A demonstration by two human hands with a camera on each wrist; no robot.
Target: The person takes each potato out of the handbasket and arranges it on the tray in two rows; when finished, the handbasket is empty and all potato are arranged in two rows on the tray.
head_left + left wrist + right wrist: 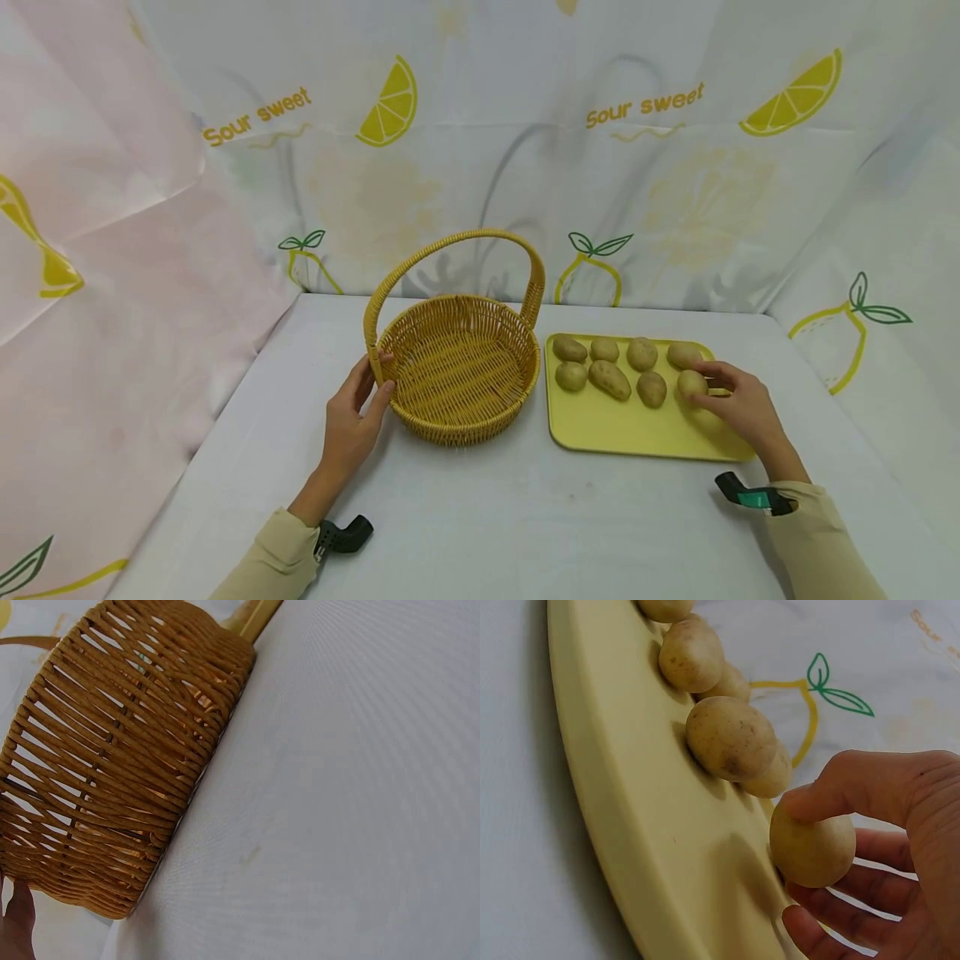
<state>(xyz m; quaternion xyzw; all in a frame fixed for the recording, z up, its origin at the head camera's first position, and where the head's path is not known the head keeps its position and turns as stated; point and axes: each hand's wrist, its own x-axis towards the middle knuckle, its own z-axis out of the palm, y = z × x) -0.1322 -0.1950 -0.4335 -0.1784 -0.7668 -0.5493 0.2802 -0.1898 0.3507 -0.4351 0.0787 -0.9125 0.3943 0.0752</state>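
A round wicker basket (457,375) with a tall arched handle stands on the table, nothing inside it. At its left side my left hand (352,421) grips the rim near the foot of the handle. In the left wrist view, only part of that hand (18,922) shows beside the woven wall. My right hand (746,408) pinches a small round potato (810,844) between thumb and fingers, over the right part of a yellow tray (622,433). Several other potatoes (610,379) lie in two rough rows along the tray's far half.
A white cloth covers the table (525,517). Behind it hangs a pale curtain (480,167) printed with lemons and lettering, and more printed cloth closes in the left and right sides. The tray sits just right of the basket.
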